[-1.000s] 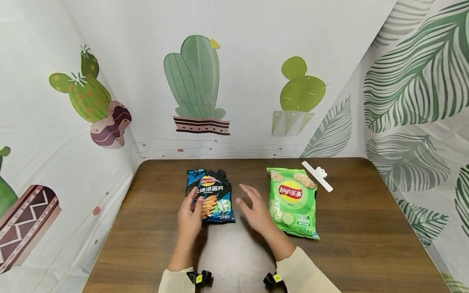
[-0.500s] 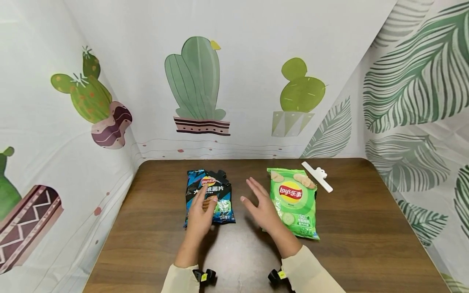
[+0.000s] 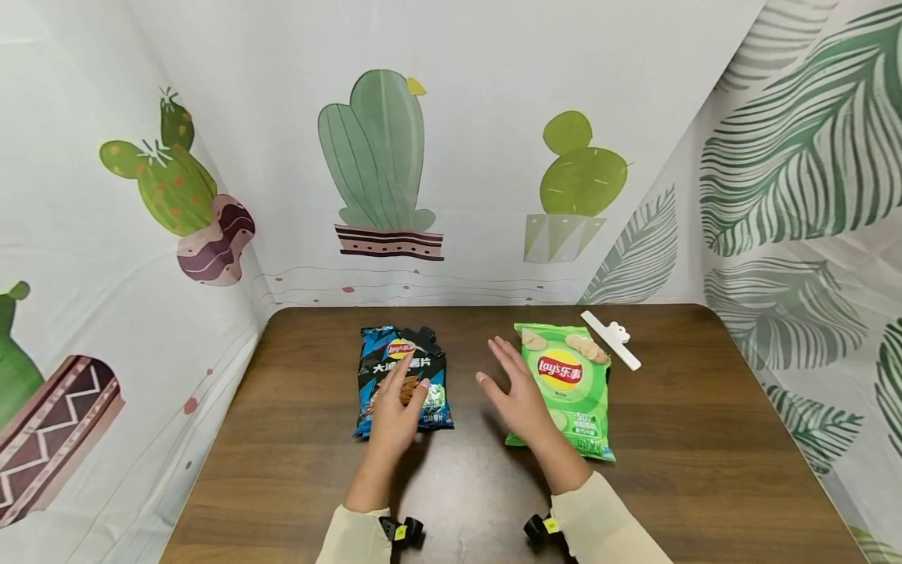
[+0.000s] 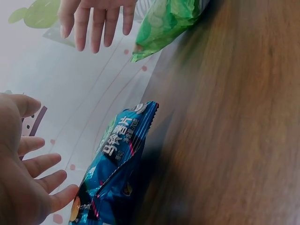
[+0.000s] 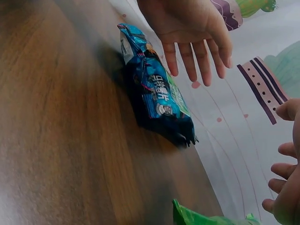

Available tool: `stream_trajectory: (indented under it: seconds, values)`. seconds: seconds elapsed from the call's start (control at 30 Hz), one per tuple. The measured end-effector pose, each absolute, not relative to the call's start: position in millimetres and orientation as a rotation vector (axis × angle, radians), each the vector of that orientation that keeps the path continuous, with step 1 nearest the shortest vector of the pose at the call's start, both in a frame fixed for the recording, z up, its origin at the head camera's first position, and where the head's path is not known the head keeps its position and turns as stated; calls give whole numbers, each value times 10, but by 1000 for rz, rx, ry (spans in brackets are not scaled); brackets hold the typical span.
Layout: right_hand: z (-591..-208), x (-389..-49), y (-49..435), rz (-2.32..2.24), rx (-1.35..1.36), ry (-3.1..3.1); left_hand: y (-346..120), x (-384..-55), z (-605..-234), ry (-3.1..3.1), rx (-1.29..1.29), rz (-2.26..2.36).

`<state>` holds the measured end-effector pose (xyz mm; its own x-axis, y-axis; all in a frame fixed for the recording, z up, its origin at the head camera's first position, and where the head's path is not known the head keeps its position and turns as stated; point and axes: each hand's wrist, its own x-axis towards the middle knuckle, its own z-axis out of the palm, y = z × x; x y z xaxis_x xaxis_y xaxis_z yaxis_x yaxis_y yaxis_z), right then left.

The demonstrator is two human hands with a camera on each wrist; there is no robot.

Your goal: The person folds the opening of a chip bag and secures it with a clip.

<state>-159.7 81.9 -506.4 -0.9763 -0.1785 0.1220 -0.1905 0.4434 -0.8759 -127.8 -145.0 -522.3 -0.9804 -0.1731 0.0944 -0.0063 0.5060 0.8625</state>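
A blue Lay's chip bag [image 3: 380, 362] lies on the left half of the table, and a black clip [image 3: 421, 340] sits at its top right corner. My left hand [image 3: 395, 415] hovers over this bag with fingers extended, holding nothing; the left wrist view shows the hand [image 4: 21, 178] apart from the bag [image 4: 117, 161]. On the right lies a green Lay's chip bag [image 3: 588, 384]. My right hand [image 3: 524, 403] is raised over its left edge, fingers spread and nothing in them. The right hand partly hides the green bag. A white clip [image 3: 611, 340] rests beside its upper right corner.
The brown wooden table [image 3: 676, 486] ends at the back against a white cloth [image 3: 479, 157] printed with cacti and leaves. Each wrist carries a small black camera, the left camera [image 3: 403, 533] and the right camera [image 3: 539, 529].
Both hands have shifted to the right, and the right hand has also gone a little farther up the view. The bags and clips have stayed in place.
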Motion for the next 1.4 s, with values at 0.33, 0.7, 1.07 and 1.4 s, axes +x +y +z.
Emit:
stream_trajectory:
  seconds: [0.33,0.7,1.07,1.4]
  values:
    - [-5057,-1664,964,1642,323,-2598,-1406,-1324,-5301,-2546,124,-1489]
    - [-5067,-1705,1061,1605,307,-2560,-1310,-1367,-5267,-2514,114,-1579]
    - [-5104,-1720,1177,1629,269,-2501,-1216,-1363,-5295,-2533,92,-1611]
    - [-5115,-1759,1307,1594,212,-2494,-1127,-1361,-5297,-2563,35,-1591]
